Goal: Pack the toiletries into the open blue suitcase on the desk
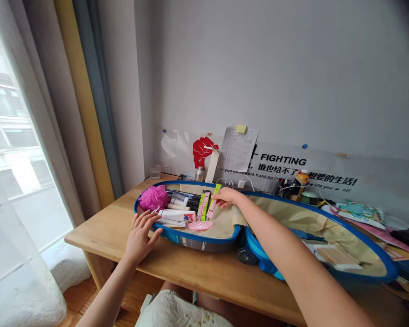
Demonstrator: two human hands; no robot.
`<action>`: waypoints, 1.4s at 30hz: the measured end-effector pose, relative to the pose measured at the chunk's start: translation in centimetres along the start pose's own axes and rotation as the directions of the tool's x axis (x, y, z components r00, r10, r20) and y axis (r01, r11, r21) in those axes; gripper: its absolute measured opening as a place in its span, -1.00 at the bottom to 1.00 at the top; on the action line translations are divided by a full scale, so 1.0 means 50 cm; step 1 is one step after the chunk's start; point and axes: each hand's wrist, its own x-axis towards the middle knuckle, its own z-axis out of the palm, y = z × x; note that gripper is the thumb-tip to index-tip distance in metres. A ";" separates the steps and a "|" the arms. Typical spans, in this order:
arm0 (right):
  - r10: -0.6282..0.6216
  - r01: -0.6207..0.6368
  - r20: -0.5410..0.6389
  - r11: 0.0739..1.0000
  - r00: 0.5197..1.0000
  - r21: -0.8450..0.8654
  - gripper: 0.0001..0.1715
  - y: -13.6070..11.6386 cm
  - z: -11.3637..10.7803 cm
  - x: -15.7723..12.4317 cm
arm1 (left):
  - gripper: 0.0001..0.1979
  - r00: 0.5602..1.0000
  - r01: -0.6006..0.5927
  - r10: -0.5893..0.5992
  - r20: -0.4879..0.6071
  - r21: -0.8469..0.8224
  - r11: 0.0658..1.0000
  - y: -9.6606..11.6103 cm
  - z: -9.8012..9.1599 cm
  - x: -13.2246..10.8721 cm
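Observation:
A small blue suitcase (187,239) lies spread open on the wooden table. In its left half are a magenta bath puff (154,197), a white tube (177,215), several dark slim items, a pink oval item (200,225) and slim green-and-pink packets (203,205). My right hand (225,197) pinches another slim green-and-pink packet (212,203), held upright beside them. My left hand (142,235) rests at the suitcase's near-left rim, fingers spread, close to the white tube, holding nothing.
The suitcase's right half holds a pack of thin wooden sticks (337,255), partly behind my right forearm. Along the wall stand a metal bottle (199,174), a tall white box (212,166) and an orange-labelled bottle (300,182). Curtains (83,91) hang at the left.

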 end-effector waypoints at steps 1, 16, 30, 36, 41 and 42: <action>0.040 -0.039 0.056 0.999 0.998 -0.031 -0.64 0.000 0.005 0.003 | -0.66 1.000 -0.001 0.001 -0.003 0.002 1.000 0.000 0.000 0.000; 0.235 -0.208 0.119 0.957 0.965 -0.201 -0.59 0.016 0.055 0.027 | -0.65 1.000 -0.016 0.016 -0.004 0.010 1.000 -0.004 0.003 -0.001; 0.056 -0.056 -0.119 0.998 0.991 0.005 -0.60 -0.005 -0.014 -0.008 | -0.66 0.999 -0.029 0.029 -0.017 0.017 0.999 0.000 0.000 0.003; -0.022 0.046 -0.325 0.997 0.945 0.065 -0.70 0.049 -0.201 -0.081 | -0.65 0.999 -0.030 0.031 -0.026 0.020 0.999 -0.003 0.002 0.001; 0.054 -0.061 -0.315 0.998 0.948 -0.014 -0.77 0.170 -0.287 -0.140 | -0.64 1.000 -0.019 0.020 -0.016 0.013 1.000 -0.007 0.005 -0.001; 0.067 -0.084 -0.301 0.995 0.951 -0.045 -0.77 0.196 -0.294 -0.147 | -0.64 1.000 -0.020 0.020 -0.014 0.014 1.000 -0.008 0.005 0.000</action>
